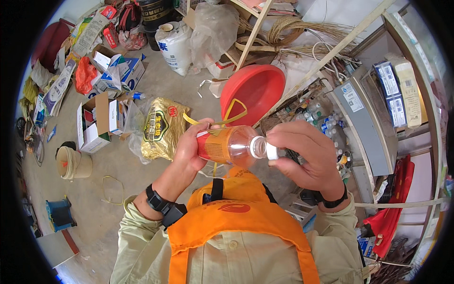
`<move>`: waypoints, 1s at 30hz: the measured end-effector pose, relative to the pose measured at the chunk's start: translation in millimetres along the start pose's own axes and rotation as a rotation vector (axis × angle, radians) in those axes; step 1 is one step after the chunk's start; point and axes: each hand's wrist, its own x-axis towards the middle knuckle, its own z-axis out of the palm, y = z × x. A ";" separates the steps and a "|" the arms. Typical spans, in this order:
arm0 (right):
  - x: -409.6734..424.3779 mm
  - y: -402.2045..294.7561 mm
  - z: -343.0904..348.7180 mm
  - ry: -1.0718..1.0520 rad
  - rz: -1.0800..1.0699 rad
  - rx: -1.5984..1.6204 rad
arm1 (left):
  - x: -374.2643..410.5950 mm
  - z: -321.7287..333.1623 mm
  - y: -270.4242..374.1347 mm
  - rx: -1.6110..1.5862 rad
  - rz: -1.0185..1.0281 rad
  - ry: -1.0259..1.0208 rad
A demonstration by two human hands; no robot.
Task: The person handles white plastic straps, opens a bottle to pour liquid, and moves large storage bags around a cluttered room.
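A clear plastic bottle (230,146) with an orange and red label lies sideways before my chest, its neck pointing right. My left hand (191,145) is closed around its base end, and a yellow strap (236,115) loops out above that hand. Between the thumb and fingers of my right hand (308,152) is a white bottle cap (272,151), just off the open threaded neck. The bottle looks empty of liquid. Beyond the bottle stands a large red plastic basin (253,92), and to the left a gold printed bag (163,127) lies on the floor.
Opened cardboard boxes (95,124), a beige bucket (73,163) and a blue stool-like object (59,213) stand at the left. A white sack (173,48) is at the back. On the right, a shelf frame (319,65) stands beside piled plastic bottles (330,124) and a grey appliance (369,120).
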 end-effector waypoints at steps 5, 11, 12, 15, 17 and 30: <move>5.9 3.3 6.1 -0.142 -0.047 -0.112 | 2.6 -14.5 -7.1 0.020 0.016 0.068; -14.0 17.8 23.6 -0.135 0.017 -0.119 | 19.1 -29.5 -20.9 0.063 0.058 0.158; -20.8 21.1 30.3 -0.125 0.089 -0.106 | 24.8 -39.6 -22.3 0.071 0.082 0.185; -53.9 39.0 67.9 0.058 0.255 -0.117 | 48.4 -80.0 -26.6 0.118 0.168 0.200; -71.2 46.9 92.0 0.256 0.570 0.182 | 55.9 -88.4 -40.8 0.170 0.244 0.209; -106.4 65.8 81.3 0.152 0.553 -0.157 | 94.6 -84.2 -78.9 0.222 -0.056 0.204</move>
